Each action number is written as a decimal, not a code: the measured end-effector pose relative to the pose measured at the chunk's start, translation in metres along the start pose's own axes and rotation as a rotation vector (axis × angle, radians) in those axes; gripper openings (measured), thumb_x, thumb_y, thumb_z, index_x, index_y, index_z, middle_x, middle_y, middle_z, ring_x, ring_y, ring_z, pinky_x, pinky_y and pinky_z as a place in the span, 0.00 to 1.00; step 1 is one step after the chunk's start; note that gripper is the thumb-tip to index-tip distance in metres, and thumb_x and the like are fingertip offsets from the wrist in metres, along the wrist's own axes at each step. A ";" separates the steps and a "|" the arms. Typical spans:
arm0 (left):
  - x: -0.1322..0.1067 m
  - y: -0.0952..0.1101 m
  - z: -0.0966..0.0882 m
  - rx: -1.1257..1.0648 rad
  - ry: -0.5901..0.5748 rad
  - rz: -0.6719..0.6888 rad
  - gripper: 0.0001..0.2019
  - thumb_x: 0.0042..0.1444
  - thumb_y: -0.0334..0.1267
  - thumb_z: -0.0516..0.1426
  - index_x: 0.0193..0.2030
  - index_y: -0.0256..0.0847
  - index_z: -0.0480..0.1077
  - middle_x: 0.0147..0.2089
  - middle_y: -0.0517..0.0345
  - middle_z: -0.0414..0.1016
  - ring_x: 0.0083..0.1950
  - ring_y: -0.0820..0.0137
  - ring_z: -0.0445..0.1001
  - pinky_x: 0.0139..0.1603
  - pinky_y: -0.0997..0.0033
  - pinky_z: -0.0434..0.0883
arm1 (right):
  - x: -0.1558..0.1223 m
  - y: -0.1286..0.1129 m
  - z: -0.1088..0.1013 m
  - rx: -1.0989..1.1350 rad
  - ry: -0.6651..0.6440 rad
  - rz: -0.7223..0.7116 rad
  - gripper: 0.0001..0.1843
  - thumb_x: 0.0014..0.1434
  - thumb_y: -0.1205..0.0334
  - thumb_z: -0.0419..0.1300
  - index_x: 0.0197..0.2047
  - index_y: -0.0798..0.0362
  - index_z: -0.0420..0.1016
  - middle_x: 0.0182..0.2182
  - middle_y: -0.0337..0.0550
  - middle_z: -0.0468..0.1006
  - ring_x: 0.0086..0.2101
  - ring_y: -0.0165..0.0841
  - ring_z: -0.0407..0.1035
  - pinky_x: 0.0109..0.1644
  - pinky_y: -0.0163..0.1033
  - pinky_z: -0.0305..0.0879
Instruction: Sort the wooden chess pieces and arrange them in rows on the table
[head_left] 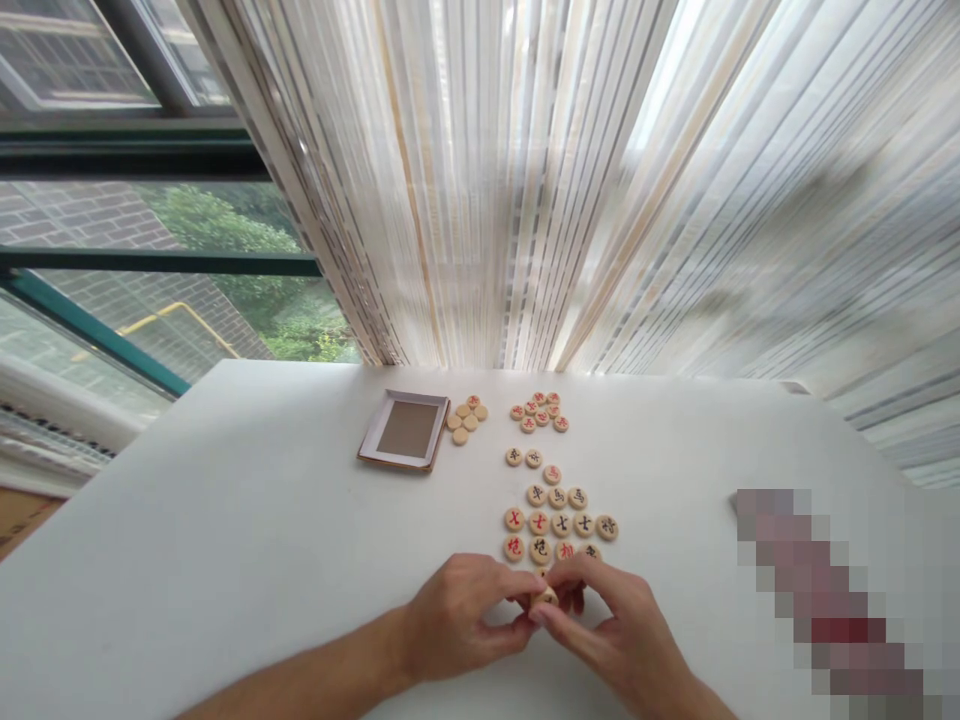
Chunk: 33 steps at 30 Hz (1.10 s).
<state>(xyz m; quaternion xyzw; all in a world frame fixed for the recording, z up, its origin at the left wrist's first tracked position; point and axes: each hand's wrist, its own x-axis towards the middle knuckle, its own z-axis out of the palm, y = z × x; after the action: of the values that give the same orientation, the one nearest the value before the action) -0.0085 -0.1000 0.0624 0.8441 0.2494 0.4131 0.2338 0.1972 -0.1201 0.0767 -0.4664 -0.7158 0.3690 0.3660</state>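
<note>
Between my two hands, near the front of the white table, is a round wooden Chinese chess piece (546, 597). The fingertips of my left hand (466, 618) pinch it from the left, and the thumb and fingers of my right hand (626, 622) close on it from the right. Just beyond the hands lie rows of face-up pieces with red or black characters, among them a red piece (514, 547) and a black piece (540, 550). A black piece (592, 552) at the end of the nearest row is partly covered by my right hand.
An open shallow box (441, 430) lies on the white table (247, 520), at the back left. Beside it sit several mostly blank-side-up pieces (470, 422). A group of red pieces (541, 416) lies farther right. Striped curtains (480, 200) hang behind; a pixelated patch covers the right.
</note>
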 end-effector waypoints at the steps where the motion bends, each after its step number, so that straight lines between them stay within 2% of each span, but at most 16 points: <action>1: 0.000 0.000 0.000 0.001 -0.007 0.003 0.19 0.53 0.26 0.62 0.52 0.41 0.68 0.36 0.58 0.82 0.34 0.72 0.81 0.40 0.78 0.75 | -0.001 0.001 0.001 -0.003 0.003 0.010 0.07 0.58 0.58 0.65 0.33 0.52 0.75 0.24 0.37 0.77 0.25 0.28 0.70 0.31 0.30 0.67; 7: 0.003 0.003 0.000 -0.003 -0.006 -0.022 0.17 0.51 0.26 0.62 0.48 0.41 0.69 0.34 0.60 0.82 0.33 0.73 0.81 0.39 0.78 0.74 | -0.003 0.000 0.001 -0.002 -0.021 0.031 0.09 0.62 0.57 0.62 0.33 0.51 0.78 0.24 0.37 0.78 0.25 0.27 0.71 0.29 0.28 0.65; 13: 0.001 0.001 0.001 -0.020 0.079 -0.085 0.19 0.46 0.25 0.63 0.47 0.40 0.71 0.32 0.60 0.81 0.30 0.73 0.79 0.38 0.78 0.75 | 0.000 -0.004 -0.003 0.053 -0.062 -0.001 0.08 0.65 0.60 0.58 0.40 0.50 0.78 0.29 0.39 0.81 0.28 0.28 0.73 0.35 0.30 0.68; 20: -0.001 -0.002 0.000 -0.227 0.102 -0.262 0.21 0.48 0.24 0.63 0.50 0.39 0.72 0.36 0.58 0.82 0.32 0.73 0.79 0.37 0.79 0.76 | -0.002 -0.004 -0.004 0.132 -0.049 0.020 0.10 0.67 0.63 0.54 0.48 0.50 0.74 0.36 0.43 0.80 0.35 0.32 0.75 0.41 0.34 0.71; 25: -0.001 -0.004 0.001 -0.359 0.083 -0.392 0.18 0.52 0.27 0.63 0.51 0.38 0.72 0.39 0.55 0.82 0.36 0.71 0.80 0.38 0.77 0.77 | -0.001 -0.005 -0.003 0.129 -0.030 0.012 0.11 0.65 0.64 0.57 0.50 0.49 0.72 0.41 0.45 0.80 0.37 0.32 0.75 0.42 0.34 0.72; 33: 0.002 -0.001 -0.004 -0.403 0.035 -0.363 0.18 0.55 0.29 0.63 0.53 0.38 0.72 0.41 0.53 0.83 0.38 0.70 0.81 0.41 0.76 0.78 | 0.000 -0.001 -0.002 0.111 -0.013 -0.038 0.12 0.63 0.65 0.60 0.50 0.49 0.72 0.39 0.42 0.80 0.36 0.30 0.74 0.41 0.33 0.71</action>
<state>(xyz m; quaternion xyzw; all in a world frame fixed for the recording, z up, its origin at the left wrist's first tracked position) -0.0107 -0.0972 0.0648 0.7148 0.3134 0.4204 0.4627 0.1983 -0.1198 0.0789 -0.4296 -0.7052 0.4040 0.3936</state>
